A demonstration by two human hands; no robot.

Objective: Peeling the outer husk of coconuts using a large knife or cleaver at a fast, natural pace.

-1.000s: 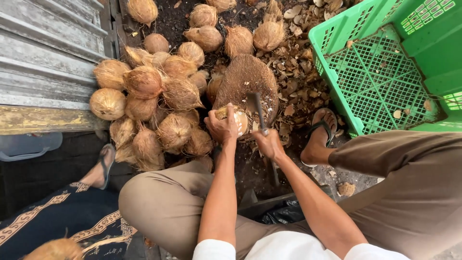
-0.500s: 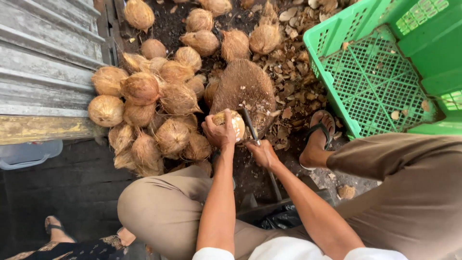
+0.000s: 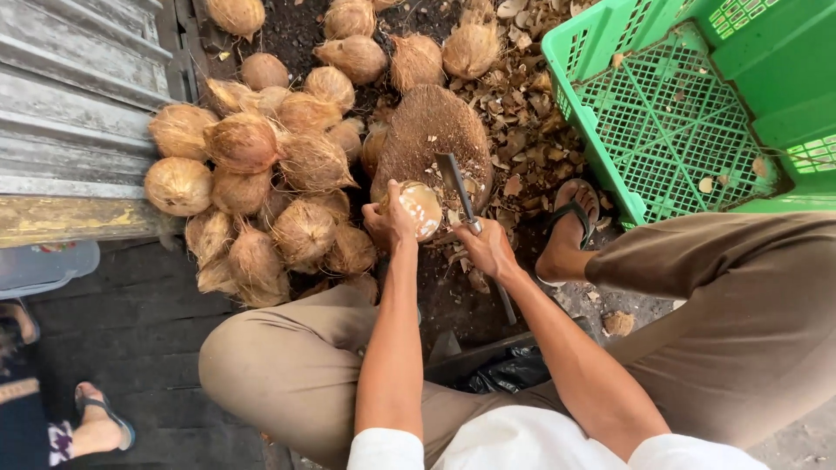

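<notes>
Here the left hand (image 3: pixel 389 222) clasps a peeled coconut (image 3: pixel 421 209), right hand (image 3: pixel 489 248) gripping a knife (image 3: pixel 458 184).

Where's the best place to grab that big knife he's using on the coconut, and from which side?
Probably by the handle, the near end toward the person, where the right hand already wraps it. The knife points away, its blade slanting up over the fibrous chopping block beside the coconut in the left hand. Coming from the near, right side keeps fingers off the blade.
</notes>
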